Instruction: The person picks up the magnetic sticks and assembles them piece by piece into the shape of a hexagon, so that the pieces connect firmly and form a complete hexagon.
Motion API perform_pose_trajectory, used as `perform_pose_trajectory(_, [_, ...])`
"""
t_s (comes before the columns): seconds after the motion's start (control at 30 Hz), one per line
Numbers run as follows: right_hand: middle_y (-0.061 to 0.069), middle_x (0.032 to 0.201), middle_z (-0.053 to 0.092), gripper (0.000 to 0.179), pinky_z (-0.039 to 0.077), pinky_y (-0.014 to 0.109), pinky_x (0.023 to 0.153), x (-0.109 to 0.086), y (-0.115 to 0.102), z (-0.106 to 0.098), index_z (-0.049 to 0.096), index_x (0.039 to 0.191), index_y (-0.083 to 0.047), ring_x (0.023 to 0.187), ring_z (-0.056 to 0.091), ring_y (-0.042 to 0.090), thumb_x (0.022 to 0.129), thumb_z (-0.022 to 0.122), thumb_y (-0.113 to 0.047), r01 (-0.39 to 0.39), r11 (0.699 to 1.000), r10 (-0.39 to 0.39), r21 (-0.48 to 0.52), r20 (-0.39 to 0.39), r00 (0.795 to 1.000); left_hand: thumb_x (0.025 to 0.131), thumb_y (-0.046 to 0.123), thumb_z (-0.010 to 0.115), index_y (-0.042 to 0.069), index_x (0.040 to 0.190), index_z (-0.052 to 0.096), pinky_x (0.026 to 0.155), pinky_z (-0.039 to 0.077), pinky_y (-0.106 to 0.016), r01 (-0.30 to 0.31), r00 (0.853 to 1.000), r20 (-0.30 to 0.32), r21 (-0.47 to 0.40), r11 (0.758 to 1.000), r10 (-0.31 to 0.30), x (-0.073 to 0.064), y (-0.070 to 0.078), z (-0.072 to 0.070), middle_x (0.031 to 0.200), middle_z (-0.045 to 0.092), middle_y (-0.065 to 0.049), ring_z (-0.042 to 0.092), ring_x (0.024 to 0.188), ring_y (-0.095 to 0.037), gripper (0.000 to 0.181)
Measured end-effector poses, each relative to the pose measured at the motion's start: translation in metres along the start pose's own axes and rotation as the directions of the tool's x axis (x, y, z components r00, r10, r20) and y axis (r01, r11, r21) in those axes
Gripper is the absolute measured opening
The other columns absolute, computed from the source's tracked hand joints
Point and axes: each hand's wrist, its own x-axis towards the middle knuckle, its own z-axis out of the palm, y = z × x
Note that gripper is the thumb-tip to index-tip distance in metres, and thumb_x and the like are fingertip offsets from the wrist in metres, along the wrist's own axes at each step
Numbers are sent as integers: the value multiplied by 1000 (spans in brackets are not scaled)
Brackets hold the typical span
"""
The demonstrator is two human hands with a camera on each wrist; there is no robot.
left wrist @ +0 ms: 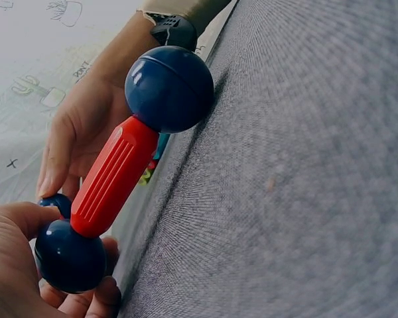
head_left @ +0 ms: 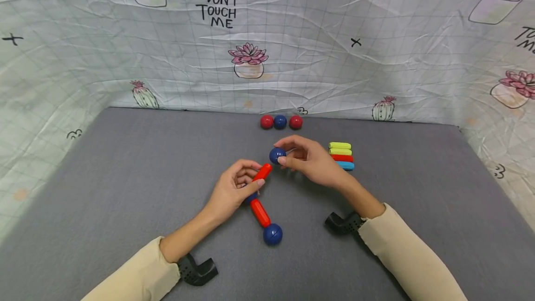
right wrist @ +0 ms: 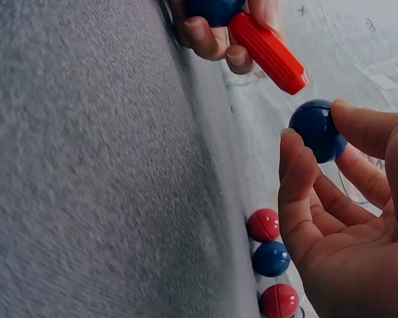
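Observation:
My left hand (head_left: 223, 194) grips a joined piece by its middle blue ball (left wrist: 69, 260), which the fingers partly cover in the head view. From that ball one red rod (head_left: 262, 172) points up toward the right hand, its far end bare. A second red rod (head_left: 260, 212) runs down toward me and ends in another blue ball (head_left: 273, 234). My right hand (head_left: 313, 160) pinches a loose blue ball (right wrist: 315, 132) between thumb and fingertips. In the right wrist view a small gap separates this ball from the upper rod's bare tip.
Along the back of the grey table (head_left: 167, 152) sit a red ball (head_left: 266, 121), a blue ball (head_left: 280, 121) and another red ball (head_left: 296, 122). Yellow rods (head_left: 340, 145), a red rod (head_left: 342, 158) and a blue rod (head_left: 346, 166) lie stacked beyond the right hand. A printed cloth (head_left: 301, 59) hangs behind.

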Motion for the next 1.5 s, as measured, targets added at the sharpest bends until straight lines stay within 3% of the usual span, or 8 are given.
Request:
perform_pose_trajectory(0.53, [4, 105, 63, 35, 50, 46, 69, -1, -2, 9, 59, 126, -9, 86, 62, 30, 92, 66, -18, 26, 1000, -26, 4, 25, 999, 84, 0, 72, -1, 119, 55, 63, 54, -29, 36, 998, 52, -64, 997, -33, -1, -2, -1, 97, 63, -18, 62, 69, -24, 39])
perform_pose_trajectory(0.97, [5, 99, 64, 36, 48, 35, 64, -2, -8, 12, 60, 125, -6, 82, 60, 33, 92, 67, -17, 35, 999, -35, 19, 15, 999, 83, 5, 75, 2, 123, 53, 65, 51, -24, 62, 992, 107, 7, 998, -63, -1, -2, 0, 103, 63, -16, 64, 76, -20, 45])
perform_pose_trajectory(1.13, [6, 96, 64, 35, 47, 34, 62, -3, -8, 12, 60, 125, -7, 81, 59, 35, 92, 67, -17, 29, 999, -29, 19, 2, 1000, 82, 3, 75, 1, 123, 52, 68, 52, -25, 70, 991, 113, -8, 998, -69, -1, -1, 0, 103, 63, -19, 65, 79, -21, 48])
perform_pose_trajectory(1.5, [8, 98, 65, 34, 47, 35, 63, -4, -13, 17, 62, 125, -9, 83, 60, 33, 92, 67, -17, 59, 997, -60, 48, 26, 998, 80, 1, 76, -4, 127, 48, 73, 53, -28, 92, 978, 192, -19, 996, -86, 0, 1, 1, 106, 63, -21, 66, 88, -25, 55])
